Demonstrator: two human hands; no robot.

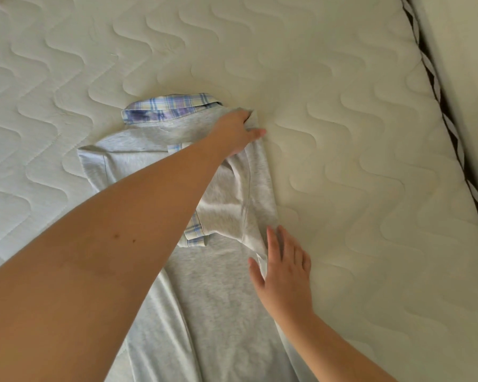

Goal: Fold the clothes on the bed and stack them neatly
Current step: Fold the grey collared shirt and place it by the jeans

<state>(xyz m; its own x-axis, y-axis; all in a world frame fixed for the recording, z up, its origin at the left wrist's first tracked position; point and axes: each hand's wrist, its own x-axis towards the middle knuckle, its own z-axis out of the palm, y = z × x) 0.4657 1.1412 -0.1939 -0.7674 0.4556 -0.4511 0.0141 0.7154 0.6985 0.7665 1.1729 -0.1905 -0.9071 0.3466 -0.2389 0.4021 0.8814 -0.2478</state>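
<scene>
A light grey shirt point(221, 285) with a plaid collar point(171, 106) lies spread lengthwise on the quilted mattress point(342, 106) of the bed, its collar end farthest from the person and its lower part running out of view at the near edge. The shirt's right side is folded inward over the body, so that a sleeve with a plaid cuff point(195, 234) lies across the middle of the shirt. The left hand point(239, 132) reaches across the shirt to its far right shoulder, just beside the collar, and its grip is closed on a bunch of grey fabric there, thumb and fingers pinching the folded edge. The left forearm crosses over the shirt's middle and hides part of it. The right hand point(283, 274) lies flat with fingers straight and slightly spread, resting on the shirt's right edge nearer the person, partly on the fabric and partly on the mattress. Well away from the shirt, a dark patterned trim point(450, 125) runs along the mattress's right border.
</scene>
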